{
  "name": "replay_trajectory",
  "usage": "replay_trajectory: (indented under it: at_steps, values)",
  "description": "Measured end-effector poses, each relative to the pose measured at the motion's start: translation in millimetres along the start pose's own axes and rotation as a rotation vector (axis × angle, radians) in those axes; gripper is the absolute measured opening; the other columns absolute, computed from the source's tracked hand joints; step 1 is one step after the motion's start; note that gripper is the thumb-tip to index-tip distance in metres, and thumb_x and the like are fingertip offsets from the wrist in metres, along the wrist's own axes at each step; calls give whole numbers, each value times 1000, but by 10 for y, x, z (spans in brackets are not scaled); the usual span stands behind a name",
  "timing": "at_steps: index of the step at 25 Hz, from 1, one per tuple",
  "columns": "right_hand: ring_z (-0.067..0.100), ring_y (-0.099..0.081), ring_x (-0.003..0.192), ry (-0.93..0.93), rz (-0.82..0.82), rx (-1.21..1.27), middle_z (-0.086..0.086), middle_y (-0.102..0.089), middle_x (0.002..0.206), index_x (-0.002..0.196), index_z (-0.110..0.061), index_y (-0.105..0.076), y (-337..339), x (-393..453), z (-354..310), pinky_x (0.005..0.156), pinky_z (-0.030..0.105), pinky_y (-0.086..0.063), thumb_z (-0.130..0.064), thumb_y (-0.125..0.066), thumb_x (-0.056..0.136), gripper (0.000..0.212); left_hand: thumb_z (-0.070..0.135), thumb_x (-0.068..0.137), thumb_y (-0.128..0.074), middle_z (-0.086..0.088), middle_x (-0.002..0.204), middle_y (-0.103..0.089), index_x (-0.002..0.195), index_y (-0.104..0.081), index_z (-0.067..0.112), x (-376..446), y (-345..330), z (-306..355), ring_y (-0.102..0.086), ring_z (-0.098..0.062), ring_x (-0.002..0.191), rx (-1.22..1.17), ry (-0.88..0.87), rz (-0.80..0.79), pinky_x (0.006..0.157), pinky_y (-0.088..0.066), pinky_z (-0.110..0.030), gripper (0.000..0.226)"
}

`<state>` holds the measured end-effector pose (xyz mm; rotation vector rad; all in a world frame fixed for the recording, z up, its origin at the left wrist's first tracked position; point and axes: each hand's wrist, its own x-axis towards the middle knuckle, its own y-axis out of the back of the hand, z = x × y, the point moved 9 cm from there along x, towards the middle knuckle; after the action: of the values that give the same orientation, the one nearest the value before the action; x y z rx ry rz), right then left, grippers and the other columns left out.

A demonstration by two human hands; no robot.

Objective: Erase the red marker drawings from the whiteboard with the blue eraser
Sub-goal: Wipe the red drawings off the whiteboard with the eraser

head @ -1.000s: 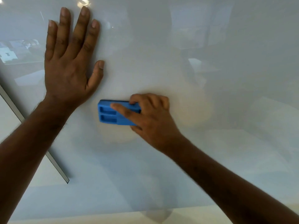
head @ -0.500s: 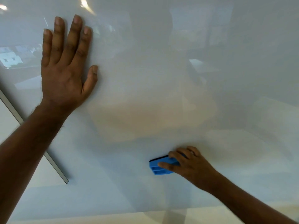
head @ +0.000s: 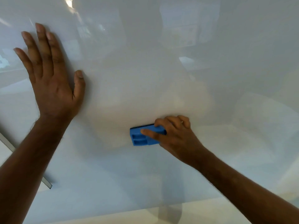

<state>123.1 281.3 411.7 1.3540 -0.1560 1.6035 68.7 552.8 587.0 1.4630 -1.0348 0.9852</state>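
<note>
The right hand (head: 176, 136) grips the blue eraser (head: 142, 136), fingers curled over its top edge, thumb across its back. The left hand (head: 51, 78) lies flat and fully spread, holding nothing, on the whiteboard (head: 161, 70), up-left of the eraser. The eraser's ribbed back faces outward, pressed against the board's lower middle.

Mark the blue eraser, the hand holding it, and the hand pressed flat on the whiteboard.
blue eraser (head: 140, 137): head view, on its recessed blue back.
right hand (head: 176, 138): head view, back of the hand gripping the eraser.
left hand (head: 55, 88): head view, back of the flat hand.
</note>
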Motion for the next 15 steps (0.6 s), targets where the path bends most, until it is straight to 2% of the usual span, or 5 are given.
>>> replay_trajectory:
  at_steps: [4, 6, 10, 12, 15]
  values:
    - [24, -54, 115, 239, -123, -30, -3, -52, 135, 151, -43, -46, -311, -785, -143, 98, 43, -41, -17, -71, 91, 70, 37, 117, -26, -38, 176, -12, 168, -12, -13, 4, -17, 72, -11, -61, 163, -2, 49, 7, 128, -16, -75, 74]
    - [24, -52, 116, 283, -188, -73, -3, -50, 135, 151, -44, -44, -387, -1187, -3, 98, 42, -39, -18, -79, 84, 80, 36, 117, -25, -38, 176, -11, 168, -11, -13, -7, -33, 60, -11, -59, 164, -10, 64, -7, 129, -17, -74, 72]
    - [28, -52, 118, 162, -131, -85, -1, -52, 132, 150, -45, -47, -164, -1466, 568, 98, 45, -39, -21, -79, 87, 75, 35, 117, -26, -41, 174, -9, 168, -10, -15, -1, -73, 300, -7, -62, 163, -25, 28, -39, 130, -12, -74, 73]
    - [29, -52, 117, 82, -69, -49, 0, -52, 129, 150, -44, -49, 60, -1329, 849, 96, 46, -38, -23, -72, 92, 66, 38, 117, -28, -43, 174, -9, 167, -11, -16, 25, -105, 528, -6, -64, 161, -13, -10, -52, 131, -7, -74, 75]
    - [28, -50, 116, -69, -19, -37, 1, -49, 130, 150, -42, -46, 319, -950, 1244, 95, 47, -35, -30, -69, 90, 66, 42, 117, -31, -44, 172, -11, 166, -14, -18, 112, -169, 911, -8, -66, 159, 0, -55, -34, 132, -1, -70, 79]
